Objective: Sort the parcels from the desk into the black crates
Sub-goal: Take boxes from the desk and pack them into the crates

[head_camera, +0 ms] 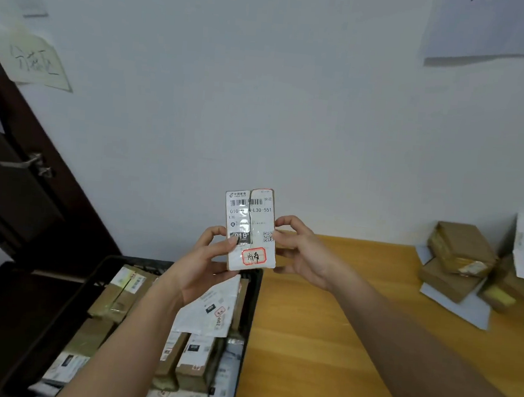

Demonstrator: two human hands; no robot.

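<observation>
Hands — left [208, 266], right [300, 251] — gripping upright parcel [250, 228], above black crate [254, 295]

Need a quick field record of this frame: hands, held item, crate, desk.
left hand: grips the held parcel's left edge, thumb on the label
right hand: pinches the held parcel's right edge
held parcel: small cardboard box, upright, white shipping label facing the camera, red-bordered sticker near the bottom
black crate: left of the desk, already holding many parcels
desk: wooden, right of the crate
desk pile: brown boxes and pale envelopes stacked at the far right
wall: white, paper sheets taped up
</observation>
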